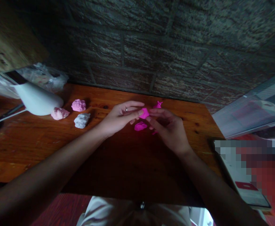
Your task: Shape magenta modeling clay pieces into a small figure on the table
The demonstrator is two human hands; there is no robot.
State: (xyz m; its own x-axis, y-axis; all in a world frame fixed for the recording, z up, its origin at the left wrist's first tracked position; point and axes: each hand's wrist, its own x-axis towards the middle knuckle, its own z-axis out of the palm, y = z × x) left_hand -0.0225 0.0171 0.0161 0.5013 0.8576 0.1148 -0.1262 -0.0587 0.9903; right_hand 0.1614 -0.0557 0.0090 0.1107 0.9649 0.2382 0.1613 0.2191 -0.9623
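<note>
Between my two hands is a small piece of bright magenta modelling clay (145, 113). My left hand (120, 116) pinches it from the left, thumb on top, with a ring on one finger. From the right, the thumb and fingers of my right hand (169, 127) close on its other edge. Just below it on the table lies a second magenta clay lump (140, 126). Behind my right hand a small magenta figure (159, 104) with thin points sticks up, its lower part hidden. A thin magenta bit (154, 133) shows under my right fingers.
Pink (78, 105), pale pink (60, 113) and white (81, 120) clay lumps sit left on the wooden table (118, 150). Near them are a white lamp-like object (37, 99), a plastic bag (43, 77) and a cardboard box (12, 37). A tablet (231, 169) lies right; a stone wall (137, 47) stands behind.
</note>
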